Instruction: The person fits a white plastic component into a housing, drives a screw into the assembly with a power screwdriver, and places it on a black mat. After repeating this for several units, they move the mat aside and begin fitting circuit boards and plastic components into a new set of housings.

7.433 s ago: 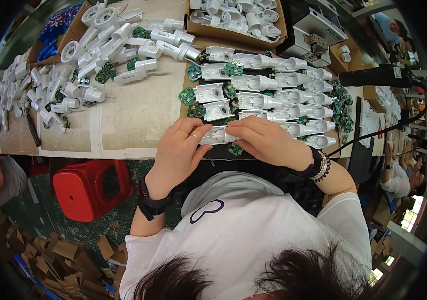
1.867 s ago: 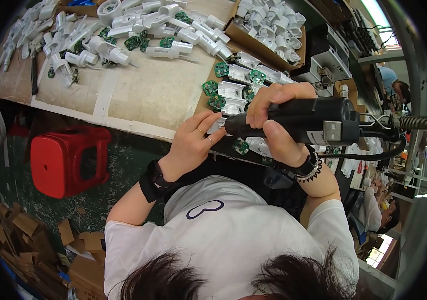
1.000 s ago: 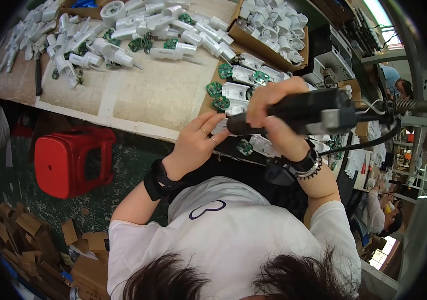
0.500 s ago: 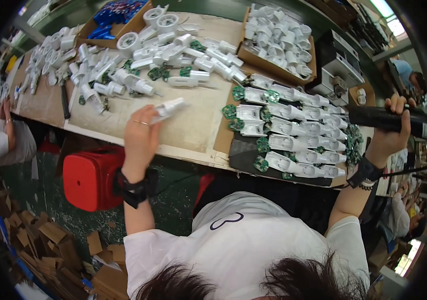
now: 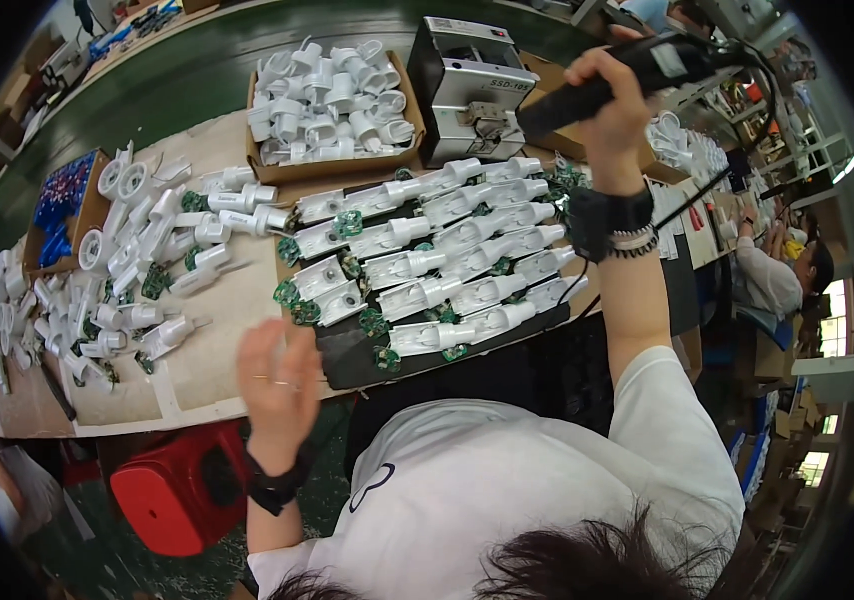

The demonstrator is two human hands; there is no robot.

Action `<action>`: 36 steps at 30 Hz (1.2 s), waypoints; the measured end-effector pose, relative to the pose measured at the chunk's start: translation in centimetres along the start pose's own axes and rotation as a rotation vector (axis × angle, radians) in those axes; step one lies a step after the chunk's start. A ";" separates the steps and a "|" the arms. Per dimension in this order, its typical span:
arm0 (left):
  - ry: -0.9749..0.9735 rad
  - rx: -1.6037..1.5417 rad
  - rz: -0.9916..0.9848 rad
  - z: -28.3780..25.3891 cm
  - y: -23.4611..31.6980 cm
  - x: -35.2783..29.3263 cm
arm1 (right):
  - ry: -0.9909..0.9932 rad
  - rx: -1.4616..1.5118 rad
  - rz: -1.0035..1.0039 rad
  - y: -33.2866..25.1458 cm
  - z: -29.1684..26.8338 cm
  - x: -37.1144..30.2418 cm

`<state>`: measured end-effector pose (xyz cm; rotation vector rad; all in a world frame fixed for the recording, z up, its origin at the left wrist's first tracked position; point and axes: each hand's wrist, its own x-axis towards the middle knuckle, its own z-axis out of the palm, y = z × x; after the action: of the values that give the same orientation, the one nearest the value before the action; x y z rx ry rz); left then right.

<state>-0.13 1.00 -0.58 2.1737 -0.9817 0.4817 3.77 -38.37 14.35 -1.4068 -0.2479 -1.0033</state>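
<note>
My right hand [image 5: 615,105] is wrapped round a black corded electric screwdriver [image 5: 569,105], raised over the far right of the bench, its front end slanting down to the left. Below it, rows of opened white plastic housings [image 5: 417,292] lie on a dark mat [image 5: 349,372], with green circuit boards [image 5: 375,322] at their ends. My left hand [image 5: 277,385] hovers at the near bench edge, just left of the mat. Its fingers are loosely bent and somewhat blurred, and nothing shows in them. Left of it lies a loose pile of white housings [image 5: 162,245] with boards and wires.
A cardboard box of white plastic parts [image 5: 332,105] stands behind the rows, beside a black-and-silver machine [image 5: 472,90]. Farther left is a box of blue parts [image 5: 65,205]. A red stool [image 5: 172,490] stands below the bench. Other people sit farther off, right and left.
The view has swung right. My left hand has let go of a white housing and drawn back toward the bench edge. My right hand has brought the screwdriver up beside the machine.
</note>
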 end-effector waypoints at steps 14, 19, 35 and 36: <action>-0.098 -0.137 -0.024 5.4 6.7 -2.9 | -0.148 -0.131 0.128 5.3 -1.1 -1.9; -0.094 -0.118 -0.058 5.9 7.7 -2.6 | -0.263 -0.047 0.047 4.1 -4.5 -1.8; -0.160 0.085 -0.100 8.2 8.1 -1.5 | -0.201 0.023 0.037 0.8 -0.5 -2.5; -0.150 0.076 -0.087 8.1 8.1 -1.4 | -0.187 -0.011 0.013 0.9 -0.3 -2.3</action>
<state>-6.82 -7.98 -3.41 2.3380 -0.9573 0.3233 2.95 -37.80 12.09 -1.5123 -0.3704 -0.8645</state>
